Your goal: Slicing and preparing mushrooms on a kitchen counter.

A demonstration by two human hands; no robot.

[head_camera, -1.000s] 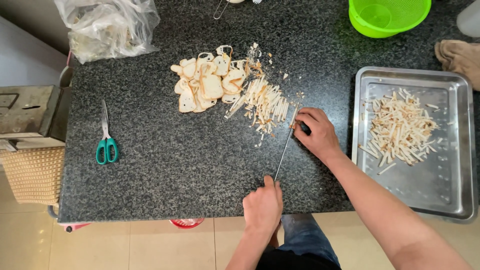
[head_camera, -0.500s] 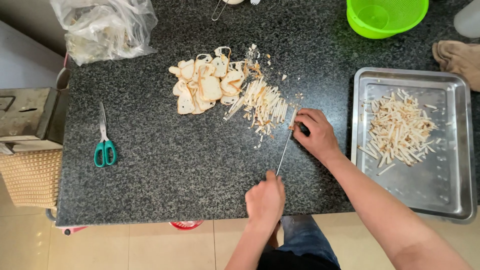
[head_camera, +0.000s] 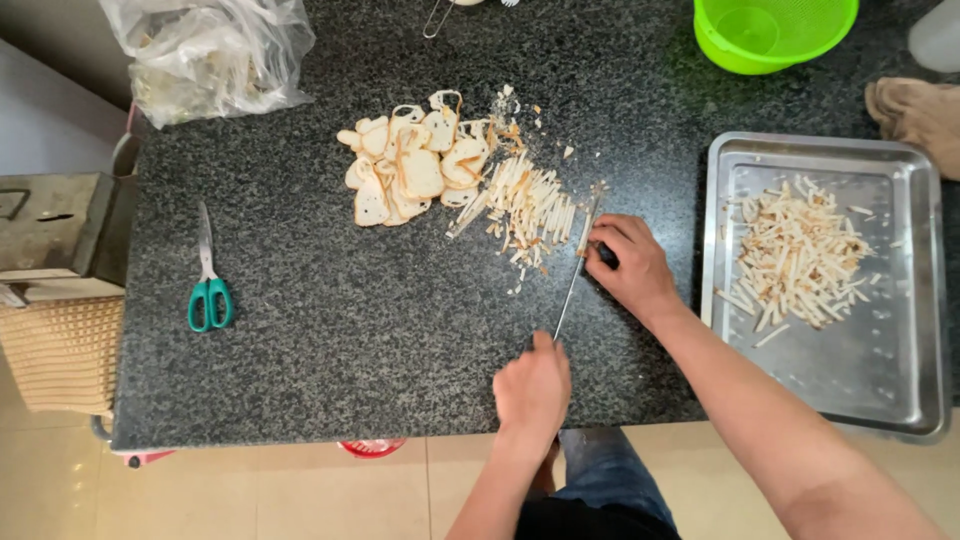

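— What do we have in our hands?

— Our right hand (head_camera: 628, 268) is closed around the dark handle of a knife (head_camera: 572, 290), up by the cut strips (head_camera: 530, 208). Our left hand (head_camera: 532, 385) is curled, its fingertips pinching the far end of the blade, near the front edge of the counter (head_camera: 330, 330).

— So where does the knife lie?

— Across the dark speckled counter, slanting between our two hands, blade thin and on edge. Strips cling to it close to the handle.

— And around it?

— Just left of the strips sits a heap of pale slices (head_camera: 410, 170). To our right a metal tray (head_camera: 900, 400) holds more strips. Green-handled scissors (head_camera: 207, 285) lie well apart on the left, a plastic bag (head_camera: 210, 55) in the far left corner, a green bowl (head_camera: 770, 30) at the far right.
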